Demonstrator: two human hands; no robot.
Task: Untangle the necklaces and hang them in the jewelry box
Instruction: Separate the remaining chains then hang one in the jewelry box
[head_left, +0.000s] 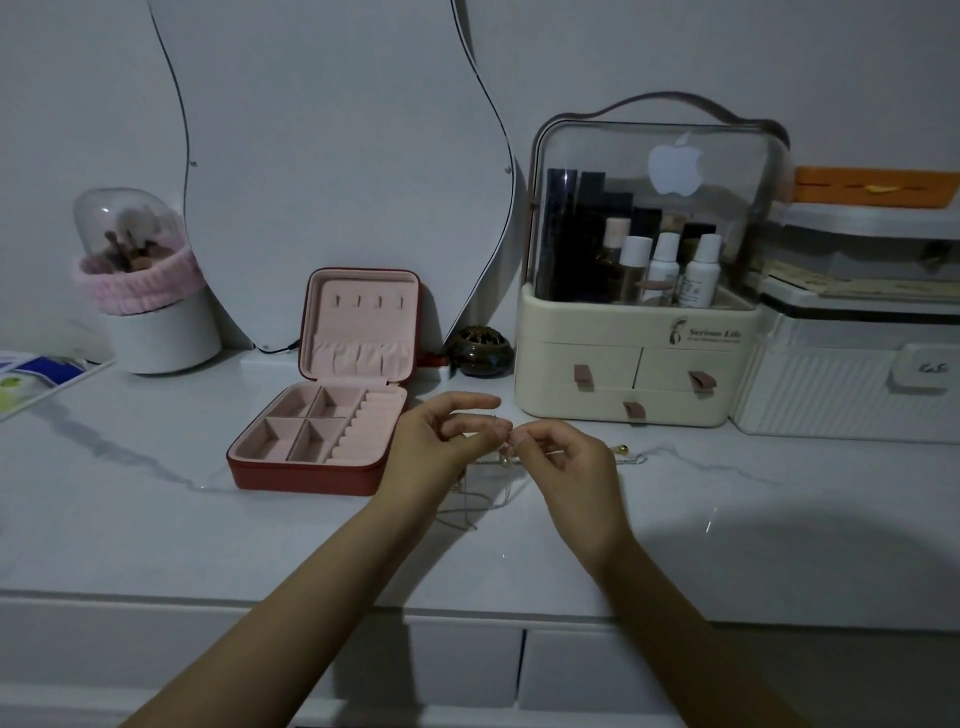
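Hands, left and right, pinch what seems a thin tangled gold necklace right of the open red pink-lined jewelry box.

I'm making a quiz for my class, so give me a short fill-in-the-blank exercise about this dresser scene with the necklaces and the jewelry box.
1. The jewelry box stands with its lid ____.
2. Both hands, left and right, pinch the tangled ____ between them.
3. The hooks inside the lid hold ____ necklaces.
4. The cosmetics organizer stands to the ____ of the jewelry box.

Missing words: open; necklaces; no; right
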